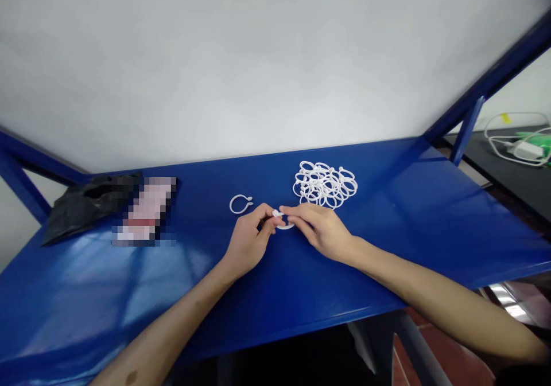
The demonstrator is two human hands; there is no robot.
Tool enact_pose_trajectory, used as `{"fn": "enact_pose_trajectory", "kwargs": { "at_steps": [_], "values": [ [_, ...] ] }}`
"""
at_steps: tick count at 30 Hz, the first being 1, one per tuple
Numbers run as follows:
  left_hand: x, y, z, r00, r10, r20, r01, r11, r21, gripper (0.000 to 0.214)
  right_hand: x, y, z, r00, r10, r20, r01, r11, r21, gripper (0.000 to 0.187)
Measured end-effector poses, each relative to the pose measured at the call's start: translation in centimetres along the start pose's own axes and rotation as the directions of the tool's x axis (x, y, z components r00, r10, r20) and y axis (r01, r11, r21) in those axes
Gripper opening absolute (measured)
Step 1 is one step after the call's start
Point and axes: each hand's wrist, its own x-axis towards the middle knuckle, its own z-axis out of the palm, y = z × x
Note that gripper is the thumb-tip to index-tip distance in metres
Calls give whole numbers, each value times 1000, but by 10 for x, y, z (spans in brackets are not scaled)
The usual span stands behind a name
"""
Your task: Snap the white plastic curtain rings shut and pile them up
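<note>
Between my two hands is a white plastic ring (pixel 284 226), the kind used on a shower curtain, held just above the blue table. My left hand (pixel 250 238) pinches it at the left, near its knobbed end. From the other side my right hand (pixel 323 230) grips it with closed fingertips, which hide part of the ring. A single white ring (pixel 232 203) with an open gap lies flat to the left of my hands. Behind my right hand, a pile of similar white rings (pixel 325 185) overlaps on the table.
The blue metal table (pixel 241 311) stands against a pale wall. On its left lie a black plastic bag (pixel 81 205) and a blurred flat pinkish object (pixel 148 208). A dark side table (pixel 508 171) at the right carries a white charger with cable (pixel 527 149).
</note>
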Motion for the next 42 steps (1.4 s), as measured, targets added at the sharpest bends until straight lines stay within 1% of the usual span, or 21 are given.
{"fn": "enact_pose_trajectory", "kwargs": {
  "at_steps": [3, 7, 9, 12, 14, 15, 17, 18, 20, 22, 25, 27, 32, 37, 42],
  "values": [
    [-2, 1, -1, 998, 65, 16, -66, 996, 57, 22, -2, -1, -3, 999, -40, 30, 40, 999, -3, 27],
    [-3, 1, -1, 993, 105, 55, -111, 986, 121, 21, -4, 1, -4, 992, -97, 86, 101, 994, -47, 29],
    [-3, 2, -2, 988, 146, 57, -153, 976, 154, 20, -3, 3, -4, 991, -103, 81, 110, 991, -82, 30],
    [0, 4, -9, 971, 231, 60, -239, 944, 227, 15, 1, 9, -9, 996, -90, 24, 93, 981, -170, 29],
    [4, 2, -18, 965, 261, 36, -260, 916, 306, 14, 4, 17, -16, 998, -40, -46, 28, 967, -253, 27],
    [7, -1, -23, 963, 268, 6, -252, 900, 356, 15, 7, 22, -20, 996, -8, -94, -20, 955, -295, 26],
    [13, -10, -34, 961, 264, -77, -197, 857, 476, 17, 11, 35, -30, 978, 48, -202, -121, 923, -365, 25],
    [17, -15, -39, 961, 259, -101, -167, 828, 536, 18, 12, 42, -35, 967, 69, -245, -163, 907, -388, 25],
    [23, -27, -49, 965, 232, -119, -105, 764, 637, 20, 14, 54, -42, 946, 120, -301, -239, 886, -398, 25],
    [28, -37, -55, 977, 179, -114, -50, 718, 694, 24, 15, 64, -47, 928, 177, -328, -300, 876, -378, 22],
    [31, -47, -59, 991, 116, -73, -30, 699, 714, 24, 15, 73, -47, 914, 224, -339, -345, 868, -358, 18],
    [30, -48, -57, 993, 113, -47, -45, 695, 717, 21, 14, 76, -46, 914, 218, -341, -343, 865, -367, 17],
    [26, -38, -46, 991, 137, -2, -95, 701, 707, 13, 15, 75, -42, 925, 168, -340, -292, 888, -356, 16],
    [22, -29, -34, 986, 156, 53, -151, 726, 671, 13, 17, 74, -34, 931, 111, -347, -233, 914, -333, 17],
    [21, -28, -29, 980, 180, 89, -196, 754, 627, 13, 18, 77, -29, 938, 110, -327, -231, 905, -359, 22]
  ]
}}
